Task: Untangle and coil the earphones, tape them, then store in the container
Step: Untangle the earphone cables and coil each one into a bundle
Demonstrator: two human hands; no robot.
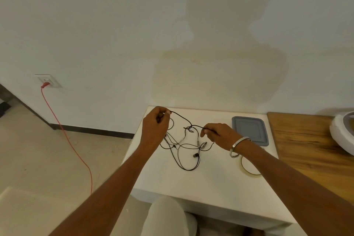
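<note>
Black earphones [183, 151] hang in tangled loops over the white table [210, 182], with a knot between my hands. My left hand [155, 128] pinches the cord at the far left and holds it up. To the right, my right hand [218, 136] pinches another stretch of the same cord, a metal bangle on its wrist. One earbud and an inline piece dangle near the table surface. A grey container [250, 133] with its lid on sits at the back right of the table. A roll of clear tape [249, 166] lies under my right forearm, partly hidden.
A wooden surface [306, 149] adjoins the table on the right, with a white round appliance [342, 132] at its far edge. On the left, a red cable [63, 130] runs from a wall socket down across the floor. My knee shows below the table's front edge.
</note>
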